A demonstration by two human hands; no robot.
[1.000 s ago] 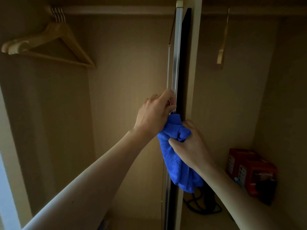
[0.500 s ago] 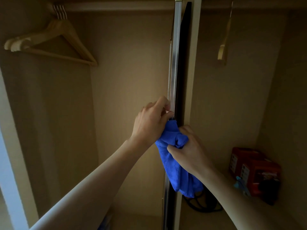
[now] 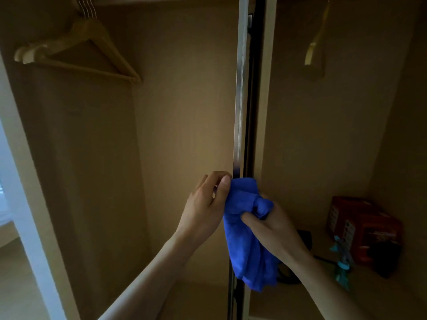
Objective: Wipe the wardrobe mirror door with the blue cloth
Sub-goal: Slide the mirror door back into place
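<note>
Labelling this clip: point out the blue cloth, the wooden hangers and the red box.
blue cloth (image 3: 245, 241): head view, hanging middle fold.
wooden hangers (image 3: 32, 53): head view, left shoulder end.
red box (image 3: 369, 227): head view, its red side.

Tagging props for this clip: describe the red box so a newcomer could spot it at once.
Find the upright door edge splitting the wardrobe and look into the right compartment. Low down on its shelf, right of the blue cloth, stands the red box. It is the only red thing there, bulkier than the small teal object in front of it.
</note>
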